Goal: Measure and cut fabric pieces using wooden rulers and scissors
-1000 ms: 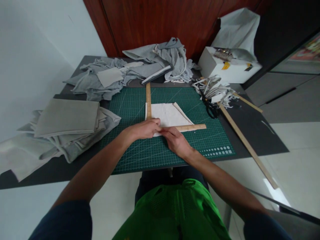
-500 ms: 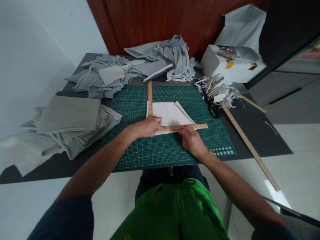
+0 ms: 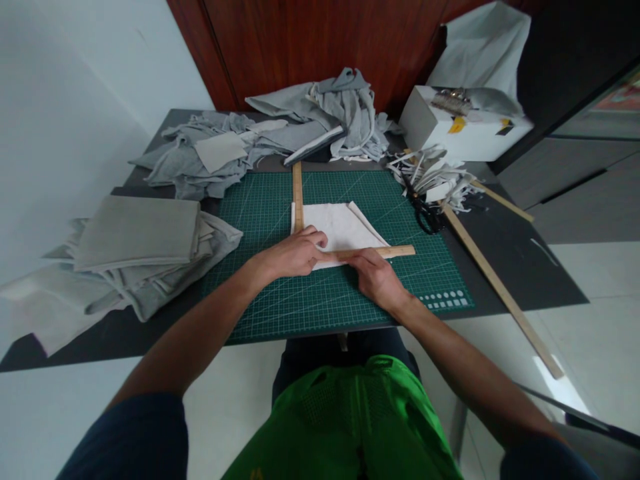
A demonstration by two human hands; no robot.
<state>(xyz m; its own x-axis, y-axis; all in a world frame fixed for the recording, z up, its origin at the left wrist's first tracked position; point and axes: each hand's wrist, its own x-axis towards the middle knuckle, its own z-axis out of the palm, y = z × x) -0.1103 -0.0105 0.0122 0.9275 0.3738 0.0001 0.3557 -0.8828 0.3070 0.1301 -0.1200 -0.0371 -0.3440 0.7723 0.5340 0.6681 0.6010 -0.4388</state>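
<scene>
Hiding parts of ruler (image 3: pixel 397 251), left hand (image 3: pixel 294 253), right hand (image 3: pixel 381 279), fingertips (image 3: pixel 351 260) indistinct

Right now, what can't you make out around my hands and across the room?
In the head view:
Near-left corner of the white cloth: hidden under the left hand.
Markings on the lower ruler: too small to read.
What the right hand grips: fingertips too small to tell.
Blade tips of the scissors: lost among fabric strips.
Colourful patch: blurred, cut off by the right edge.
</scene>
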